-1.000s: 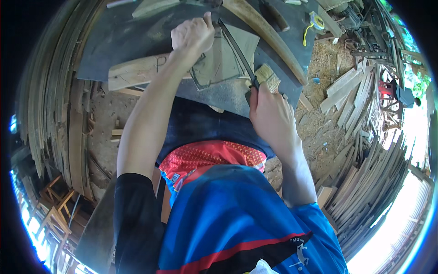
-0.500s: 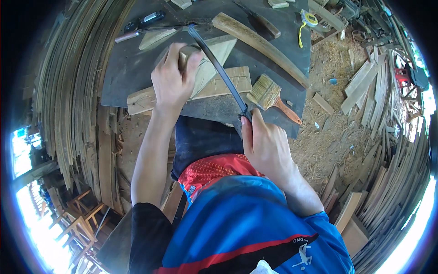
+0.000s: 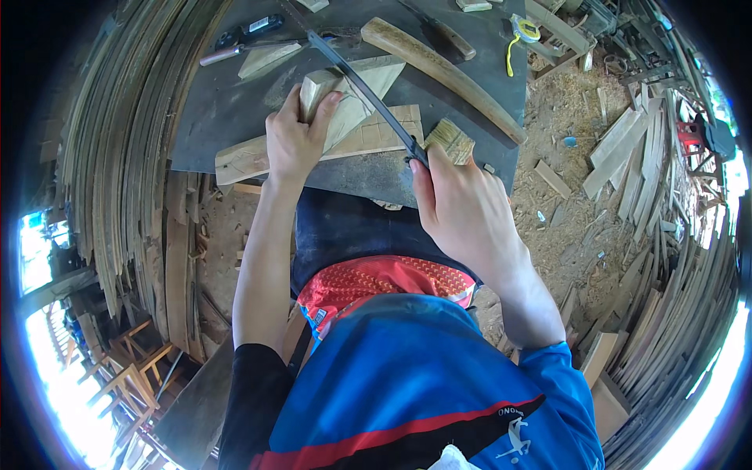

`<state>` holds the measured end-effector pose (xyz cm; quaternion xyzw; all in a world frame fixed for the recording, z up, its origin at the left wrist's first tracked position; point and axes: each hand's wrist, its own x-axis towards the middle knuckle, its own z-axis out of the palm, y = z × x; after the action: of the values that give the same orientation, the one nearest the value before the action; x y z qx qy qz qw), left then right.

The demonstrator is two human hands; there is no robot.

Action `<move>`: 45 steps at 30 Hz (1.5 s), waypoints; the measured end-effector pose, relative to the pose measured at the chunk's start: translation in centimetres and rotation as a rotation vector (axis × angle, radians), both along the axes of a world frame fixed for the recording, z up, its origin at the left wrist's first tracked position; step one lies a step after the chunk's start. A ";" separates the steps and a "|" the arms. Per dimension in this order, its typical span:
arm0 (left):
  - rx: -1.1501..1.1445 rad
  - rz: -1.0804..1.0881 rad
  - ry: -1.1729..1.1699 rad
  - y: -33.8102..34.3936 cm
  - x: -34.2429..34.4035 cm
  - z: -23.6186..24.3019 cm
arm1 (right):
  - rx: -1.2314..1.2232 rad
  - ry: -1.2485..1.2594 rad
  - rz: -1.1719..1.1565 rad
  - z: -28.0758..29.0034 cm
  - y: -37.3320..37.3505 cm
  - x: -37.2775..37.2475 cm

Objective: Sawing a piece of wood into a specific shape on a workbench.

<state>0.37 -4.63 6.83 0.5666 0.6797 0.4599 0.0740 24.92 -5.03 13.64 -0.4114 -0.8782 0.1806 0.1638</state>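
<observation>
My left hand (image 3: 296,141) is closed on the near end of a pale, angular wood block (image 3: 352,106), thumb on one side and fingers on the other. The block lies across a flat wood piece (image 3: 380,131) on the dark table. In my right hand (image 3: 466,200) is the handle end of a narrow dark metal saw (image 3: 364,90). Its long frame runs away to the upper left and crosses over the block. Whether its edge touches the wood cannot be made out. A wide brush (image 3: 450,141) lies just beyond my right hand, its handle hidden.
On the dark table (image 3: 243,117) lie a curved wood bar (image 3: 446,78), a wood-handled tool (image 3: 446,35), a yellow tape measure (image 3: 525,30), a small wood wedge (image 3: 269,59) and a black device (image 3: 249,30). Stacked boards (image 3: 110,157) stand left; scrap planks (image 3: 627,149) lie right.
The saw has slid forward and to the upper left with my right hand, which now covers the brush handle. My left hand was blurred and is now steady on the block.
</observation>
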 end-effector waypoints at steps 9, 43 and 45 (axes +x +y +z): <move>-0.046 0.044 -0.069 0.9 -0.8 0.0 | -0.178 0.139 -0.062 -0.7 0.8 0.1; -0.561 0.074 0.241 4.0 -3.8 -6.6 | -0.104 -0.224 -0.032 -9.0 0.0 -0.7; -0.550 0.102 0.245 4.1 -3.9 -6.7 | -0.134 -0.219 -0.037 -9.3 0.4 -1.2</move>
<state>-3.55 -0.51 0.08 0.5419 0.8100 0.1900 0.1187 23.72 -4.59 4.37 -0.4550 -0.8690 0.1898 0.0422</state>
